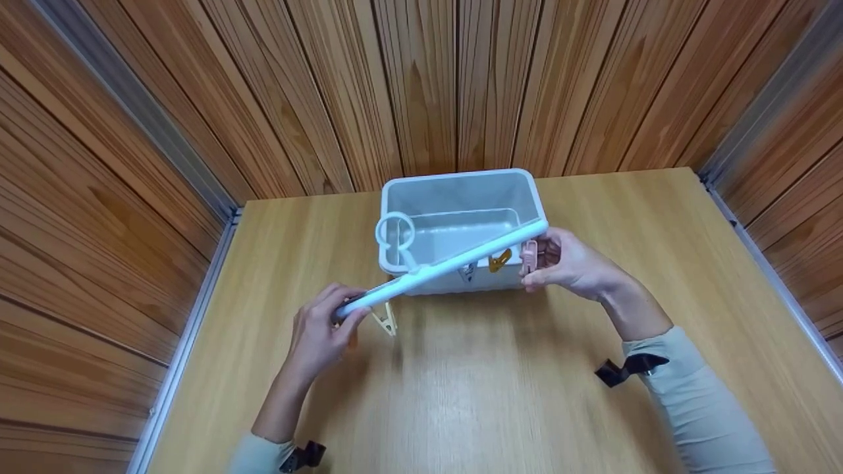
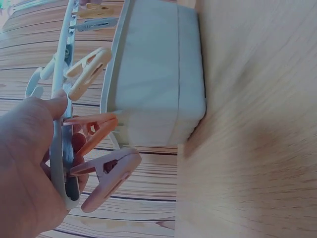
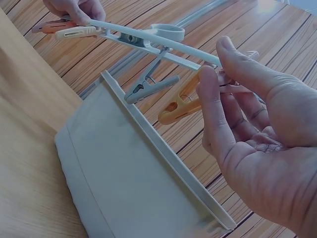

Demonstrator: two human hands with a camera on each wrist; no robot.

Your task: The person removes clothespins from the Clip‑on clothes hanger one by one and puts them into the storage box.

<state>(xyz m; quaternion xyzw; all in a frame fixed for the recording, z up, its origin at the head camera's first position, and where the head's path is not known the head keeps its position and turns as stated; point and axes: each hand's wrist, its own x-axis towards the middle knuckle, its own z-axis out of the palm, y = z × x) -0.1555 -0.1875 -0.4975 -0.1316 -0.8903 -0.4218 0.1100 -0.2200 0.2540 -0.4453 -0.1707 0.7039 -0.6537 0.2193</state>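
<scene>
A light-blue clip hanger (image 1: 454,263) is held aslant above the table, its right end higher, with a round hook (image 1: 379,232). My left hand (image 1: 321,332) grips its lower left end, beside an orange clothespin (image 2: 99,130) and a dusty-pink one (image 2: 111,176). My right hand (image 1: 574,263) is at the other end, thumb and fingers pinching a pink clothespin (image 1: 529,257). Between the hands hang a cream clothespin (image 1: 387,321), a grey-blue clothespin (image 3: 148,88) and a mustard clothespin (image 1: 500,260). The pink one is partly hidden by fingers in the right wrist view.
Behind the hanger a pale grey bin (image 1: 461,284) stands on the wooden table (image 1: 448,395), near the back wall. Wood-plank walls (image 1: 428,85) enclose the back and both sides. Dark straps (image 1: 632,368) hang at both sleeves.
</scene>
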